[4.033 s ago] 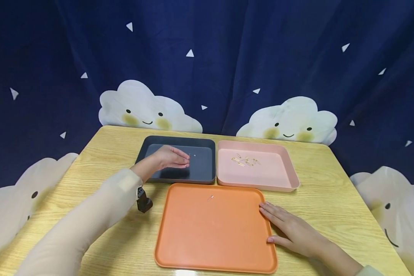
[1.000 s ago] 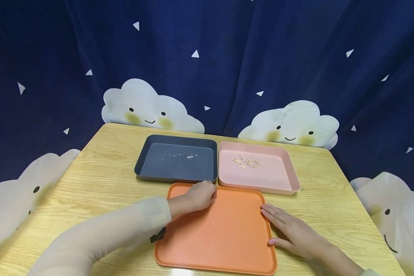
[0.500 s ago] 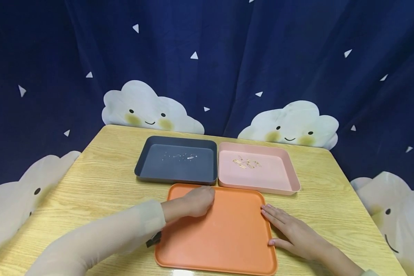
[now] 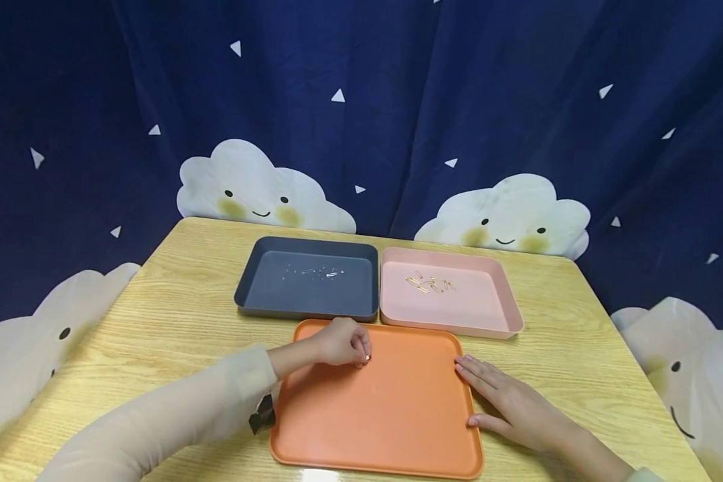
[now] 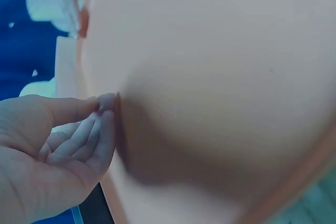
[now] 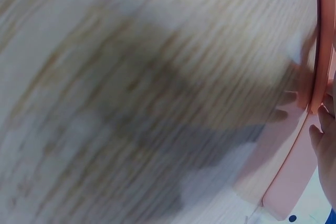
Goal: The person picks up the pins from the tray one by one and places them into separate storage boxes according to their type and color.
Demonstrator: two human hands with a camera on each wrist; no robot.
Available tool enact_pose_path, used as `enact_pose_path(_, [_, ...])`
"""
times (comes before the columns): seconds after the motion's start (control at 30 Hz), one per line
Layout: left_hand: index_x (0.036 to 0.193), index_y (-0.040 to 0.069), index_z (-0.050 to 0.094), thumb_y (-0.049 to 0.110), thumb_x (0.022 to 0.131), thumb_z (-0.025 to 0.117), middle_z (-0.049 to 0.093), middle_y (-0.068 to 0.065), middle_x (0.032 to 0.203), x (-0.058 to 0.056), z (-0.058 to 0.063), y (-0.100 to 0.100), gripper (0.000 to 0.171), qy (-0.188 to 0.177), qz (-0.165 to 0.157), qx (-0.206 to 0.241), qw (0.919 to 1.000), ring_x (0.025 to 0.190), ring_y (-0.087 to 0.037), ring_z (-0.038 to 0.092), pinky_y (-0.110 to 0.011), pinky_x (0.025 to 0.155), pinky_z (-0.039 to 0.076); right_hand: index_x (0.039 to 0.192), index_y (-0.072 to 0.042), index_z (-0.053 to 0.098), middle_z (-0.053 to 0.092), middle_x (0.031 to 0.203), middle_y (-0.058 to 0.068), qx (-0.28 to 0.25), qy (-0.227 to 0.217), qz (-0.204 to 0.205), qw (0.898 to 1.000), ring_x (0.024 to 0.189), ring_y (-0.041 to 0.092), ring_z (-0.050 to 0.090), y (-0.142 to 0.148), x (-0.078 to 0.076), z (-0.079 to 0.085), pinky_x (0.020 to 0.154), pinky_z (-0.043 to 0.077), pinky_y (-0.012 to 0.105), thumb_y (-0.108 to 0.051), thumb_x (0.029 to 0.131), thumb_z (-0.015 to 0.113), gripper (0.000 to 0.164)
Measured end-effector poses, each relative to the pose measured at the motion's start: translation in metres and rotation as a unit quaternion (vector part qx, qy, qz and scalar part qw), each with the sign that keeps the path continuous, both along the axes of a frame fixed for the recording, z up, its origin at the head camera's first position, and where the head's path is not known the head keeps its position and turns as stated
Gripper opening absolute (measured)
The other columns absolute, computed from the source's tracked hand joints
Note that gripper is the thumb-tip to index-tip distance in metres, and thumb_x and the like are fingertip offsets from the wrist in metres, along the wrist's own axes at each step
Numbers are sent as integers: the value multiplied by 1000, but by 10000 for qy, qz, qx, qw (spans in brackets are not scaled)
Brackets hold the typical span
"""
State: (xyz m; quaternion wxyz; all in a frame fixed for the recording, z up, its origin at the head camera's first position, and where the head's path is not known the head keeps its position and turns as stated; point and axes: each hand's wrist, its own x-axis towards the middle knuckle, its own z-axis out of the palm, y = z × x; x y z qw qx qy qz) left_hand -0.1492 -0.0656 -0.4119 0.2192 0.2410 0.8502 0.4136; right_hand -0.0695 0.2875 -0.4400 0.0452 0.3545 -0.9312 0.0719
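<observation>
Over the far-left part of the orange tray [image 4: 391,422], my left hand [image 4: 341,341] pinches a tiny silver safety pin [image 4: 367,357] between thumb and fingertips. Only a glint of it shows; the fingers hide the rest. In the left wrist view the thumb and index finger of the left hand [image 5: 58,156] meet close over the tray surface. My right hand [image 4: 512,405] lies with straight fingers against the tray's right rim. At the edge of the right wrist view, part of the right hand [image 6: 326,145] shows beside that rim.
Behind the orange tray stand a dark grey tray [image 4: 289,298] with several small silver pins [image 4: 331,274] and a pink tray [image 4: 482,308] with several gold pins [image 4: 432,284]. All rest on a wooden table [image 4: 578,335], backed by a blue curtain [image 4: 391,80].
Since four seconds ago my left hand has come from the dark tray to the orange tray and picked up the silver safety pin lying there. The right hand has stayed at the rim.
</observation>
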Motion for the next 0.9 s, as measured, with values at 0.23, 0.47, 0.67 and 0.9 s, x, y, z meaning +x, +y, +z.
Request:
enact_pose_path(0.23, [93,-14,68,-16,79,66,74,-29,88,-7,1,-7,14,-1377,770,873,9836,70,-22,74,-35,70,63,151,-17,40,45,155,2,-66,-80,16,9999,141,15,40,-1,-1,1,113,2,-3,-53,89,63,75])
enact_pose_path(0.47, [96,-13,69,-10,81,67,74,-27,91,-10,5,-17,15,-1398,981,847,9817,71,-19,75,-35,72,63,151,-16,40,45,155,3,-79,0,120,9999,147,8,31,0,-2,1,114,2,-2,-52,90,63,75])
enact_pose_path(0.67, [97,-11,71,-7,82,68,75,-24,91,-13,10,-23,16,-1457,1207,707,9794,67,-14,72,-34,70,63,151,-15,40,45,155,4,-110,90,201,9997,148,3,27,2,-3,0,116,3,-1,-51,89,65,76])
enact_pose_path(0.9, [102,-16,69,-9,84,67,73,-29,96,-18,19,-29,20,-1636,1444,811,9725,68,-13,72,-38,77,63,151,-15,41,47,153,4,-145,136,216,9996,145,6,33,2,-1,-1,115,3,-2,-51,88,66,76])
